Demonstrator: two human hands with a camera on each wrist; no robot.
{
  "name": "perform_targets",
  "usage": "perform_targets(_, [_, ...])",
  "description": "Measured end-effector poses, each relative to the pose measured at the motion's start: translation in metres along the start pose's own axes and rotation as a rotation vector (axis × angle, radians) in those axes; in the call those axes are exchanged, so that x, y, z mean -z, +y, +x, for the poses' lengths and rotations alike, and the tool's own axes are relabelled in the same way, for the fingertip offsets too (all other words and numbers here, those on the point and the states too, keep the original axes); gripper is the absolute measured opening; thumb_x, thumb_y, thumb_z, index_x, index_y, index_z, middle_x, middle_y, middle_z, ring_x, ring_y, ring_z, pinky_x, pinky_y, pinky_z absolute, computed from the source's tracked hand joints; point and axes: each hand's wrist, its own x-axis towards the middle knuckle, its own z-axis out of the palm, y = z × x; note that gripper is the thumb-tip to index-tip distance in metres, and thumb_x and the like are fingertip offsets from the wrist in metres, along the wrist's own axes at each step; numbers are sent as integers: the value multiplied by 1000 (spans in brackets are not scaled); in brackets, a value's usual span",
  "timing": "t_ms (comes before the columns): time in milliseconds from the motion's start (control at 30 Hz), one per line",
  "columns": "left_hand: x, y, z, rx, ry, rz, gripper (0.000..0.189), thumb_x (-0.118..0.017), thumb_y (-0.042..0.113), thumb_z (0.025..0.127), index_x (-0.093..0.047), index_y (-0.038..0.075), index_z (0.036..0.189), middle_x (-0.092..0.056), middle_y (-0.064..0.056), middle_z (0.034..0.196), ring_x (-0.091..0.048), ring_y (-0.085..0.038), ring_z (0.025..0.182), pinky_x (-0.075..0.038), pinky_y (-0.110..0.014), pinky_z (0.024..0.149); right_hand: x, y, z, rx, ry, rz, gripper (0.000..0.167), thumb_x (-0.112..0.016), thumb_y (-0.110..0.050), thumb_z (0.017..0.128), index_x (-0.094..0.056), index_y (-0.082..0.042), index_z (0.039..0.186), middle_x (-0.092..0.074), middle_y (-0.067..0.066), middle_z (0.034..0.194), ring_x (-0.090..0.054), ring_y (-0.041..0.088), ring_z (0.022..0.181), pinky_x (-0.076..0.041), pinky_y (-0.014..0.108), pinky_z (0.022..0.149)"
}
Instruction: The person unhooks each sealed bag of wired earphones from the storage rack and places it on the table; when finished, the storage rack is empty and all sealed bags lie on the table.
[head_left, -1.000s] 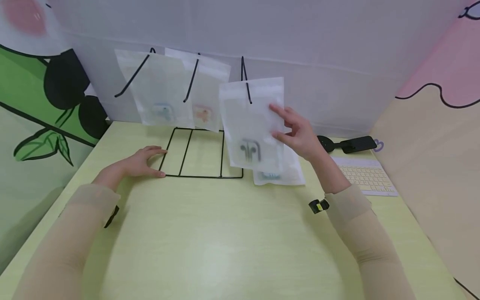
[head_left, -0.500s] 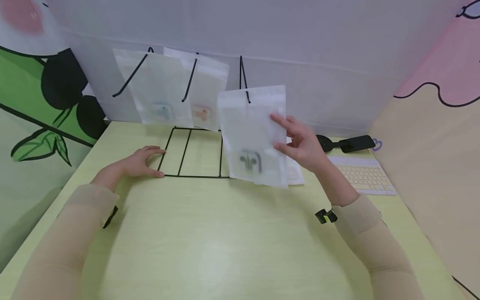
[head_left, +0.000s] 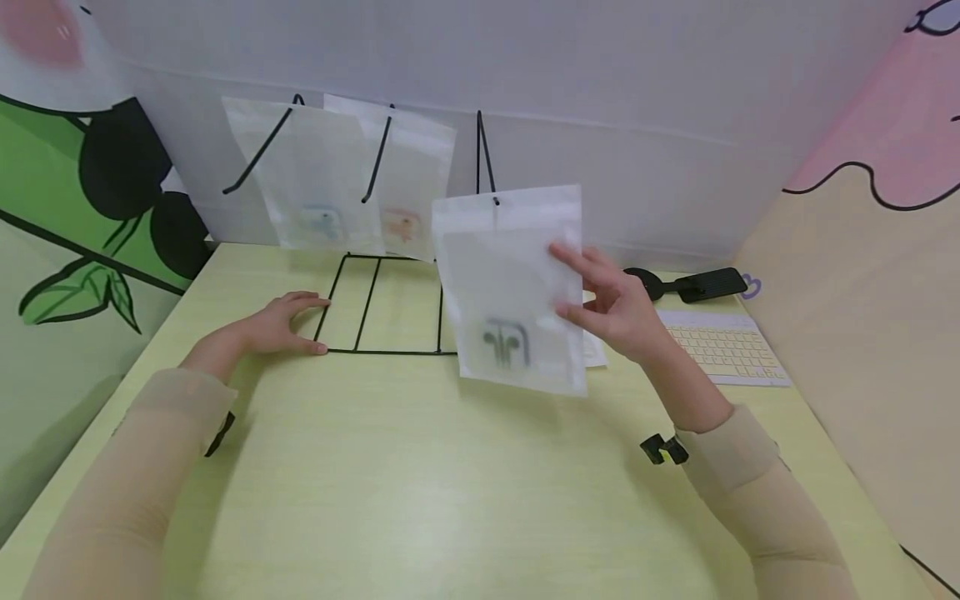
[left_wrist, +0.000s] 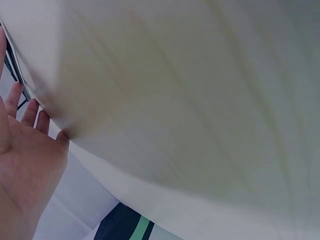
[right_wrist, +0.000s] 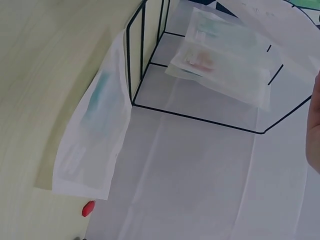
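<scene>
My right hand (head_left: 618,304) pinches the right edge of a white translucent pouch (head_left: 510,283), thumb in front. Dark earphones (head_left: 506,343) show through its lower part. The pouch's top edge is at the tip of the rightmost hook (head_left: 496,201) of a black wire rack (head_left: 397,353). My left hand (head_left: 281,325) rests at the left side of the rack's base, its thumb and fingertips touching the wire. On the other hooks hang two more pouches, one with a blue item (head_left: 324,222), the other with an orange item (head_left: 402,224).
Another pouch (right_wrist: 92,135) with a blue-green item lies on the table beside the rack, mostly behind the held pouch in the head view. A white keyboard (head_left: 727,354) and a black object with a flat end (head_left: 712,286) are at the right. A small red thing (right_wrist: 88,208) lies near the back.
My right hand has drawn the pouch toward me, down and slightly right. Its top has slid along the hook to the tip. My left hand keeps its place on the rack.
</scene>
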Motion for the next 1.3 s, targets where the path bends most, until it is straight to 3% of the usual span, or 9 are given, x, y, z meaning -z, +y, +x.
perform_targets(267, [0,-1,0,-1,-2,-11,95,-75,51,75,-30,8,147,-11,-24,154,-7,-49,138,-12,-69,104,-3,-6,-3,4,1,61,64,-63,16,81,-44,-2,139,-46,8,136,-59,21,105,-57,30,69])
perform_targets(567, [-1,-3,1,-8,-3,-8,95,-74,51,75,-30,8,147,-11,-23,154,-7,-49,138,-12,-69,104,-4,-17,-11,20,13,82,67,-62,22,77,-47,-1,138,-47,11,135,-59,21,102,-57,31,64])
perform_targets(767, [0,-2,-1,-7,0,-26,94,-75,49,76,-30,7,147,-11,-24,154,-7,-49,138,-12,-68,104,3,-28,-18,44,15,77,66,-63,22,76,-46,3,137,-47,12,135,-61,20,97,-57,28,60])
perform_targets(967, [1,0,-2,-1,-3,-27,94,-75,49,76,-30,7,147,-11,-24,154,-6,-49,139,-12,-69,104,15,-32,-28,133,31,119,60,-67,11,80,-45,6,135,-47,13,138,-61,20,94,-51,19,54])
perform_targets(1300, [0,-1,-2,-13,7,-18,94,-75,49,76,-30,7,147,-12,-24,154,-8,-49,138,-13,-68,104,37,-31,-53,178,97,203,60,-69,13,77,-43,15,132,-46,19,137,-62,22,96,-56,23,69])
